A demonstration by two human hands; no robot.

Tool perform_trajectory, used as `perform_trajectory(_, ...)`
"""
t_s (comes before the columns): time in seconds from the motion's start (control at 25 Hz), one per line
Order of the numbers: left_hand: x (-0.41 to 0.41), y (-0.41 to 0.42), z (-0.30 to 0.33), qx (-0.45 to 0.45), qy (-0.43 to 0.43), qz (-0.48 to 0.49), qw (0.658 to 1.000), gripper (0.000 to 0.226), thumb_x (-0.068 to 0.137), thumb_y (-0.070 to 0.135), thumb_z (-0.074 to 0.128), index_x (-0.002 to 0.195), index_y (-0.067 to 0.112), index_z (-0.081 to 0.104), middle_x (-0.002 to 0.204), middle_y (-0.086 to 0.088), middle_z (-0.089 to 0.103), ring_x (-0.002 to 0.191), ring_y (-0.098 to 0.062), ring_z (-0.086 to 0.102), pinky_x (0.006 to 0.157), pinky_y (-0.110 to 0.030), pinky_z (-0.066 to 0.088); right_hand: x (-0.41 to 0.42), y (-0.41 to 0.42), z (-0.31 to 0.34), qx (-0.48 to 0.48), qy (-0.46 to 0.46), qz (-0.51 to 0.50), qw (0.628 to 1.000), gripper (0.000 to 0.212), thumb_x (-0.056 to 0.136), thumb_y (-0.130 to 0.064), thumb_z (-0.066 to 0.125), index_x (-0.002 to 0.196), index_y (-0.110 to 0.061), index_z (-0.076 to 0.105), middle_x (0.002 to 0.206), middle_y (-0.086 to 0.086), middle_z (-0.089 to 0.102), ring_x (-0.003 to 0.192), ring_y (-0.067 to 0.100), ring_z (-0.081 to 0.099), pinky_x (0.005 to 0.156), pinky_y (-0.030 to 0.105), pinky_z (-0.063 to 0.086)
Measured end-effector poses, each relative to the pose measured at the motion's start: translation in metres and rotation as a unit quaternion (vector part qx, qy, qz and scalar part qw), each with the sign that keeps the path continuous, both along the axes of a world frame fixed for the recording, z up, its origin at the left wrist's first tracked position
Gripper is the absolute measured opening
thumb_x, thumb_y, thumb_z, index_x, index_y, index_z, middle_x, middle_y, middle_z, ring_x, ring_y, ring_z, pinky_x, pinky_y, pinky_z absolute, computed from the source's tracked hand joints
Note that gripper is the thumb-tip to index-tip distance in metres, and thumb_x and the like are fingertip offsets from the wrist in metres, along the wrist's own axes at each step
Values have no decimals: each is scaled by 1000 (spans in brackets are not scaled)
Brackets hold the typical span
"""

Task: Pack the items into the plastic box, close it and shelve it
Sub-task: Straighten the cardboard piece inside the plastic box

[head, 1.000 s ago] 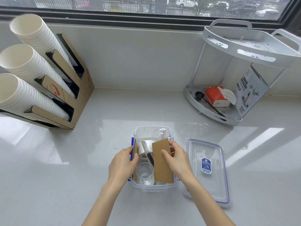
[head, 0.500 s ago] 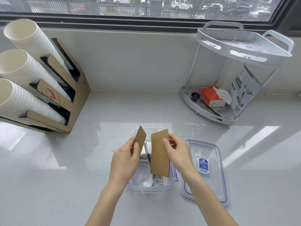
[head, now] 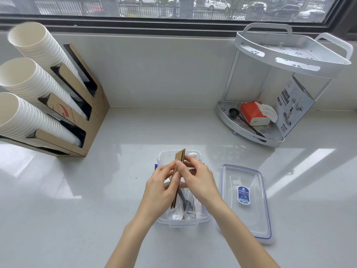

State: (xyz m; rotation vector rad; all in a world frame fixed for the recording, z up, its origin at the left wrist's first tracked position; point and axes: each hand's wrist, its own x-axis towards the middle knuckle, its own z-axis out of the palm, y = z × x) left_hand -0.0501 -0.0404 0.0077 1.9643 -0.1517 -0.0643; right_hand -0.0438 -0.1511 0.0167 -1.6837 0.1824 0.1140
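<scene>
- countertop (head: 58,219): pale grey, glossy, running under a window; it bears every item below.
- cup dispenser (head: 90,120): brown cardboard, far left, tilted, holding three rows of stacked white paper cups (head: 29,84) with their mouths toward the camera.
- corner rack (head: 289,57): white metal, two tiers with handles, far right by the wall. the lower tier carries a red tissue pack (head: 253,113) with a white tissue sticking out, a black scoop (head: 232,112) and a printed product card (head: 291,107) leaning upright.
- plastic box (head: 164,157): clear, with blue latches, open, near the front centre of the countertop, directly below both hands. inside show white and clear items and a dark utensil; their exact kinds are hard to tell.
- lid (head: 245,200): clear with a blue seal line and a blue label, lying flat just to the right of the plastic box, apart from it.
- left hand (head: 160,192): above the plastic box, fingers closed around the left face of the cardboard pieces.
- right hand (head: 199,180): above the plastic box, thumb and fingers pinching the cardboard pieces from the right, touching the left hand.
- cardboard pieces (head: 179,159): brown corrugated, seen edge-on, pressed together between the two hands and held roughly upright over the plastic box; the upper end rises above the fingers, the lower end reaches down toward the box's inside.
</scene>
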Motion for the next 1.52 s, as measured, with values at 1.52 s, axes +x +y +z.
perform_trajectory(1.52,4,27,-42,207,67,55,974,29,82,19,53,111,17,57,84,3,46,80,-26,61,74,-35,48,8,24,-38,-183,85,104,974,23,87,-23,51,101,-13,65,95,7,72,94,21,67,89,32,52)
